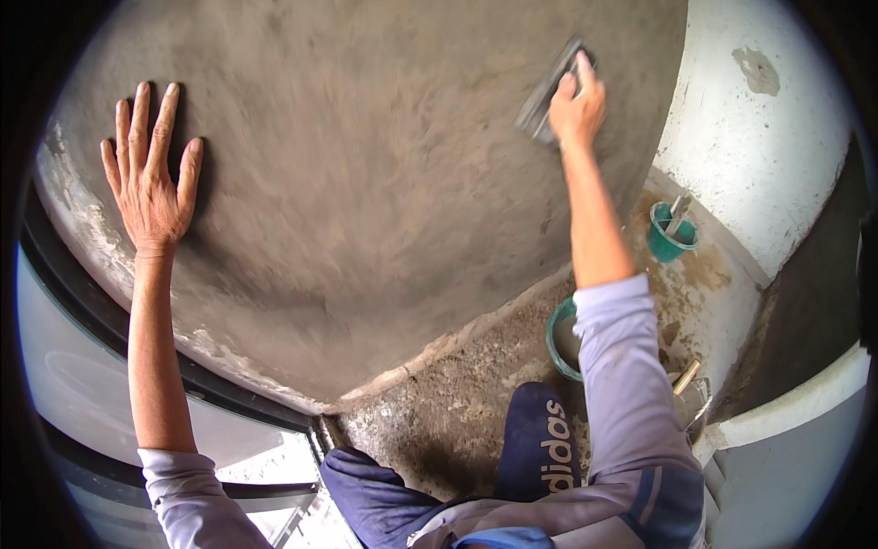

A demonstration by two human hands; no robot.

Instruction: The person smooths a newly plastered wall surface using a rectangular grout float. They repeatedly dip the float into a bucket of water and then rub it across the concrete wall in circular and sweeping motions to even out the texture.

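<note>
My left hand [151, 178] lies against the grey-brown rendered wall [366, 156] at the upper left, palm down with fingers spread and holding nothing. Up at the right, my right hand [576, 110] grips a rectangular metal plastering trowel [535, 108], slightly smeared by motion, its plate against the same wall. The plaster looks mottled, with a rough whitish strip along the wall's lower left edge.
On the dirty floor [439, 430] stand a small teal bucket [672, 242] holding tools and a larger green bucket [558, 339] with grey contents, partly behind my arm. A dark-framed glass panel [82, 366] runs along the left; a white wall [741, 137] rises at right.
</note>
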